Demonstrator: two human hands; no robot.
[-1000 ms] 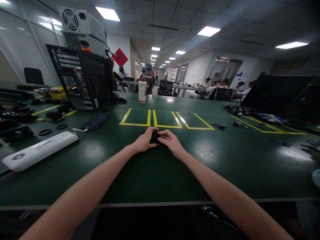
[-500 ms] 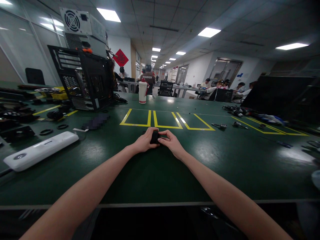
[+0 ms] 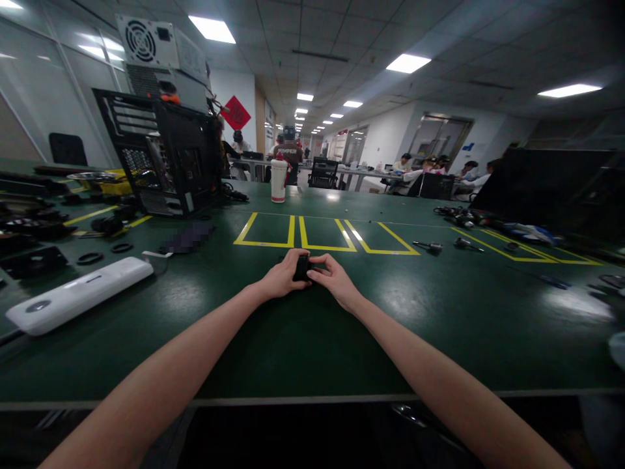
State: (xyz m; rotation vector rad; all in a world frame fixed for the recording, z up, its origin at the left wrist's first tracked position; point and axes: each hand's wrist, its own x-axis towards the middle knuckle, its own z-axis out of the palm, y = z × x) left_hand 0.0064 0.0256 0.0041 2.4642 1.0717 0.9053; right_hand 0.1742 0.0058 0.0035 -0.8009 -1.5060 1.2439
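Note:
A small black block-shaped object (image 3: 302, 267) is held between my two hands, low over the middle of the green table. My left hand (image 3: 283, 276) is closed around its left side, thumb below and fingers over the top. At its right edge, the thumb and fingertips of my right hand (image 3: 333, 279) are pinched together, touching the block or something small beside it; I cannot make out which. The fingers hide much of the block. Just beyond my hands, yellow tape outlines (image 3: 327, 248) mark the table surface.
An opened black computer case (image 3: 170, 153) with power supplies (image 3: 161, 42) on top stands at the left. Nearer lies a white power strip (image 3: 83, 294). A white cup (image 3: 278, 179) stands further back. Metal tool bits (image 3: 428, 247) and cables (image 3: 459, 215) lie to the right.
Both hands stay nearly in place around the black block. The right fingertips have shifted very slightly left against its edge.

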